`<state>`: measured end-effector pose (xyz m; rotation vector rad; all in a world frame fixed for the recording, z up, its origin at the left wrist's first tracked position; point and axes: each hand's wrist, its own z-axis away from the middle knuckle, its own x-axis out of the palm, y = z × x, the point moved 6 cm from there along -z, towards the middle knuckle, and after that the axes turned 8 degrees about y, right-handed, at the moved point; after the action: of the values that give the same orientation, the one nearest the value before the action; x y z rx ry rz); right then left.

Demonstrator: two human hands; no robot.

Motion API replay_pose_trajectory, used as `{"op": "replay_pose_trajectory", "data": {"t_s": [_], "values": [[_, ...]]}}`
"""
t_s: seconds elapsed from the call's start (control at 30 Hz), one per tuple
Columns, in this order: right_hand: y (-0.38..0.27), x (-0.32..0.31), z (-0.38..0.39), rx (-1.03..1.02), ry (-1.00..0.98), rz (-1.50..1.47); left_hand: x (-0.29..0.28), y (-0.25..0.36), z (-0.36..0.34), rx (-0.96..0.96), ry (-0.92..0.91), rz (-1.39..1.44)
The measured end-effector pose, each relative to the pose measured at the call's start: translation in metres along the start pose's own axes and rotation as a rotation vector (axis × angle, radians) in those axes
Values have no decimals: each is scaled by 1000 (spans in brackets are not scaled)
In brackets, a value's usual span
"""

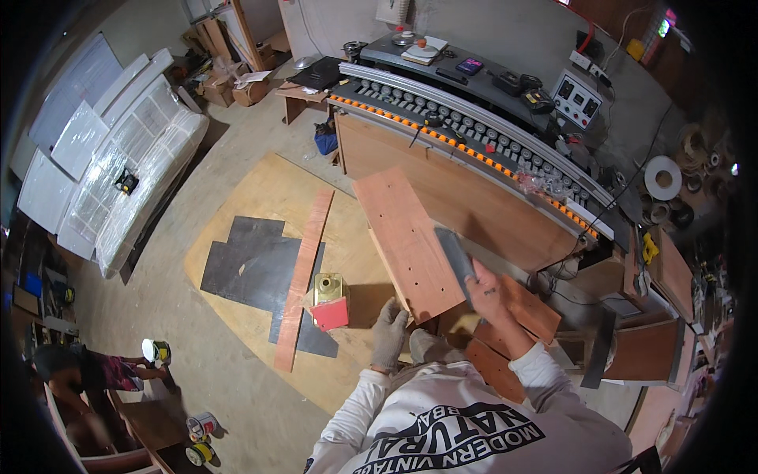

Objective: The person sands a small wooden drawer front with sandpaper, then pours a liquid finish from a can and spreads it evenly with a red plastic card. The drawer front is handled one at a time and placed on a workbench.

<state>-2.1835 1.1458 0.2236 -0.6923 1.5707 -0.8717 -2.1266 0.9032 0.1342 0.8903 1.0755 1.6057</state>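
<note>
Gloved left hand (389, 332) grips board (407, 237) near end; right hand (485, 291) clasps grey block (455, 257) at board's right edge.

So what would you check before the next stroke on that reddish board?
1. Left hand, gloved, steadying the drilled wooden panel at its near end: ok.
2. Right hand gripping the grey flat tool on the panel's right edge: ok.
3. Panel firmly supported underneath: cannot tell.
4. Right hand gloved: not ok, bare.
5. Yellow can with red cloth clear of the panel: ok.
6. Long wooden strip lying apart on the floor sheet: ok.
</note>
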Motion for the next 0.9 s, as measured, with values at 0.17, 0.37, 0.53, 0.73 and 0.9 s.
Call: {"op": "replay_pose_trajectory", "data": {"t_s": [0.17,0.37,0.53,0.73,0.9], "values": [[65,-3,-32,37,168,171,36,16,-39,397,85,-579],[172,3,-58,450,-60,-293,109,18,-73,718,-44,-1154],[188,-5,-82,464,-83,-224,133,32,-115,714,-12,-1240],[172,50,-67,754,-518,-715,168,54,-161,724,150,-1328],[160,66,-102,666,-530,-392,181,55,-174,653,148,-1419]]}}
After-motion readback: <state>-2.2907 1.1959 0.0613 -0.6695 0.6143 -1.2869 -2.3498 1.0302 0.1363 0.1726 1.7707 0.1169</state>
